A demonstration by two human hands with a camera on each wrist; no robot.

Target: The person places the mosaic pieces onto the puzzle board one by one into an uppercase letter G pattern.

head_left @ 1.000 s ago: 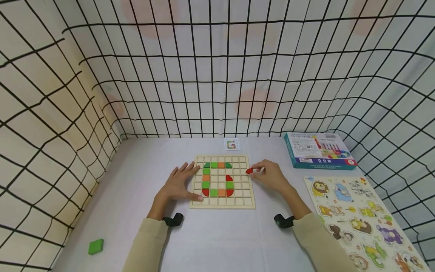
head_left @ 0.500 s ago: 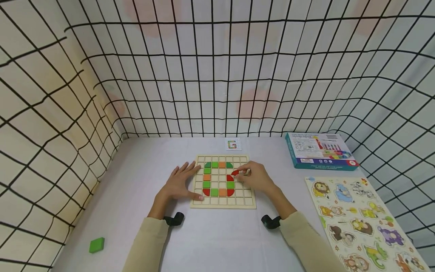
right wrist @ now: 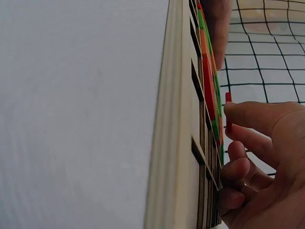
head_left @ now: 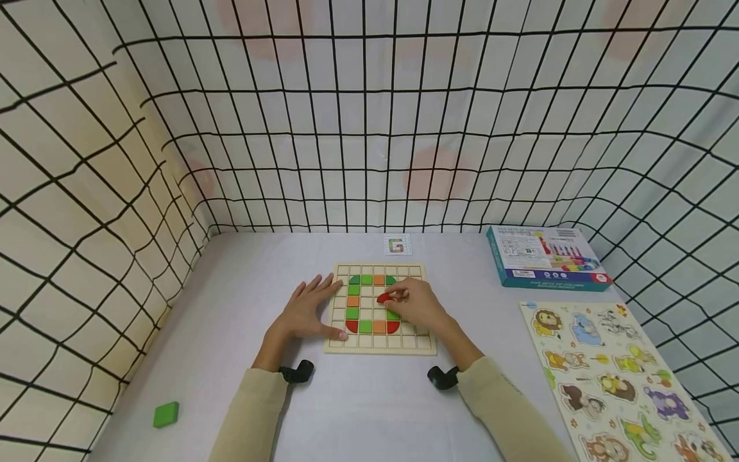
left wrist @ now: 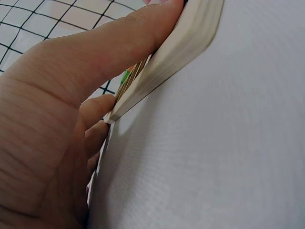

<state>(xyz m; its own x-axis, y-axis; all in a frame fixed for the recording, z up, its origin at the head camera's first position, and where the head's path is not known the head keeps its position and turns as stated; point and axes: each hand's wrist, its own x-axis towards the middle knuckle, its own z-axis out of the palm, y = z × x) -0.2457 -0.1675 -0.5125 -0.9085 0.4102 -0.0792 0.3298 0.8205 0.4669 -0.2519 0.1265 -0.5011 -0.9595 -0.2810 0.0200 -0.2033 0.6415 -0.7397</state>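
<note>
Head view has the right hand pinching a small red tile between thumb and fingertips, hovering over the middle of the wooden grid board, just at 3 o'clock of the half-built green and orange letter. Right wrist view shows the tile edge-on, thin as a wafer. It looks light, stiff and smooth, probably a bit slippery, so an edge pinch seems the way to take it, not the flat faces. Left hand lies flat with fingers spread, pressing the board's 9 o'clock edge against the worktop. A stray green tile sits way off at 8 o'clock.
</note>
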